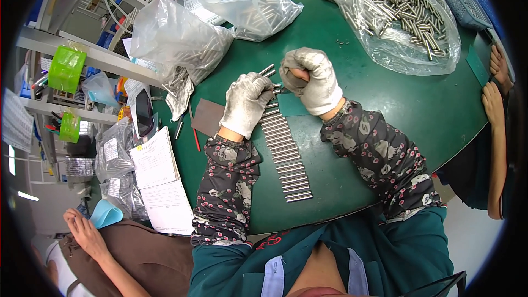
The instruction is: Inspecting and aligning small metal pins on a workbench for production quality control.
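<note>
Floral-patterned sleeves come up from the near edge of the round green table (385, 104), each ending in a grey knitted glove. Between the forearms, a row of slim metal pins (286, 151) lies side by side like ladder rungs, running from near the table's front edge up toward the hands. The left hand (246, 103) is curled shut around a bundle of metal rods (268, 70), whose shiny ends stick out past the knuckles. The right hand (312, 78) is balled into a fist just beside it; what it grips cannot be told. A dark flat square sheet (208, 116) lies left of the left wrist. Farther back, crinkled clear plastic bags (181, 38) hold more rods at the left edge, and a wide open bag (401, 16) at the far right edge brims with loose steel cylinders.
</note>
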`<state>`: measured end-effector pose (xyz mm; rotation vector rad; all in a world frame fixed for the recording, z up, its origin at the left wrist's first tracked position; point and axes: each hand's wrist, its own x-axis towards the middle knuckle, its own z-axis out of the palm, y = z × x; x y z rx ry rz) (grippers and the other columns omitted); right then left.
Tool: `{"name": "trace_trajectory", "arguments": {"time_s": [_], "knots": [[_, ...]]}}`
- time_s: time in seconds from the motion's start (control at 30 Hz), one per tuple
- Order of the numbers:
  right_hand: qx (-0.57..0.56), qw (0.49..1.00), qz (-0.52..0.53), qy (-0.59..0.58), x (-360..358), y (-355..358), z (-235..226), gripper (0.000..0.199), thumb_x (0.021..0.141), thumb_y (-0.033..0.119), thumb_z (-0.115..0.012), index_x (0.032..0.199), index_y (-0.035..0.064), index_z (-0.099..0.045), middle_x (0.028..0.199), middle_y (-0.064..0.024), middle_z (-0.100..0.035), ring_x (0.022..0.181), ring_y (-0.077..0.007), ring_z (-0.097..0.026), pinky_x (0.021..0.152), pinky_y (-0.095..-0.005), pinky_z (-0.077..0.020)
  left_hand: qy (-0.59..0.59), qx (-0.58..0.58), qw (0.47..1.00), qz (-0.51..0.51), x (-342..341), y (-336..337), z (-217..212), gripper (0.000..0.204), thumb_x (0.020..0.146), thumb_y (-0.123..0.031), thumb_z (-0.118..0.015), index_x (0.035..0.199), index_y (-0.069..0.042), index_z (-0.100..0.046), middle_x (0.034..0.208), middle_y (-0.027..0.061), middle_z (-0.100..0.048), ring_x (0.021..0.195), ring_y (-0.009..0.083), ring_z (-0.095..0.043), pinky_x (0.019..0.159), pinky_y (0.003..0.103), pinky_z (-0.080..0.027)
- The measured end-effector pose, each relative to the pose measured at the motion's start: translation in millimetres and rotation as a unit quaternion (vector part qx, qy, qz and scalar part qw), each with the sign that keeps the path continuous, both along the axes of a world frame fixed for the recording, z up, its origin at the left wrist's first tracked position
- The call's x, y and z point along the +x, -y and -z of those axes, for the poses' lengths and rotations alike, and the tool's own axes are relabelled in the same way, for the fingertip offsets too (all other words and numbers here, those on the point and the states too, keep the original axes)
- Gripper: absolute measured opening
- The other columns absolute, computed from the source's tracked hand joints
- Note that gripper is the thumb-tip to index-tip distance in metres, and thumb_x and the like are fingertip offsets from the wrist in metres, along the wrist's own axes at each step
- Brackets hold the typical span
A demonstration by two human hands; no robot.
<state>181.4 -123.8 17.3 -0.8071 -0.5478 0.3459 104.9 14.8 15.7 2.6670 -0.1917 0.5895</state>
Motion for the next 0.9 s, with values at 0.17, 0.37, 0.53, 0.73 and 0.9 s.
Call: {"name": "trace_trajectory", "arguments": {"time_s": [0.17,0.37,0.53,0.73,0.9], "knots": [[-0.007,0.999,-0.035,0.001,-0.3,4.5,-5.6,0.039,0.083,0.030,-0.043,0.052,0.0106,-0.029,0.050,0.0011,-0.026,0.042,-0.0096,-0.026,0.040,-0.0243,-0.0195,0.004,-0.002,1.000,0.001,-0.5,-0.7,0.7,0.017,0.063,-0.001,-0.066,0.078,-0.005,-0.059,0.074,0.0078,-0.056,0.072,0.0268,-0.055,0.065,0.035,-0.044],[-0.007,0.999,-0.030,0.030,1.7,3.6,-5.5,0.040,0.082,0.032,-0.044,0.051,0.0105,-0.030,0.049,0.0009,-0.026,0.042,-0.0095,-0.026,0.040,-0.0241,-0.0190,0.000,0.006,1.000,-0.003,-0.1,-0.3,0.6,0.018,0.063,-0.001,-0.066,0.078,-0.005,-0.059,0.074,0.0075,-0.056,0.072,0.0267,-0.055,0.064,0.035,-0.044],[-0.019,0.998,-0.052,0.005,-1.5,3.0,-9.7,0.042,0.083,0.033,-0.043,0.050,0.0104,-0.029,0.048,0.0009,-0.027,0.041,-0.0096,-0.025,0.040,-0.0243,-0.0190,0.004,0.010,1.000,-0.007,0.3,0.6,1.5,0.018,0.063,-0.002,-0.067,0.079,-0.006,-0.059,0.074,0.0076,-0.056,0.072,0.0272,-0.054,0.064,0.036,-0.044],[-0.046,0.997,0.003,0.061,3.8,-0.8,-9.3,0.041,0.085,0.030,-0.041,0.051,0.0097,-0.029,0.049,0.0006,-0.027,0.041,-0.0092,-0.025,0.040,-0.0241,-0.0190,-0.037,0.022,0.998,-0.034,2.9,1.9,0.5,0.012,0.065,-0.011,-0.066,0.077,-0.011,-0.061,0.078,0.0035,-0.058,0.078,0.0251,-0.055,0.068,0.037,-0.044],[-0.055,0.994,-0.039,0.089,2.5,-2.0,-16.4,0.037,0.086,0.027,-0.041,0.055,0.0081,-0.034,0.051,0.0018,-0.028,0.043,-0.0071,-0.028,0.041,-0.0224,-0.0212,-0.024,0.014,0.999,-0.019,1.4,-0.7,1.0,0.014,0.065,-0.011,-0.066,0.078,-0.011,-0.061,0.078,0.0043,-0.057,0.077,0.0258,-0.055,0.068,0.037,-0.045]]}}
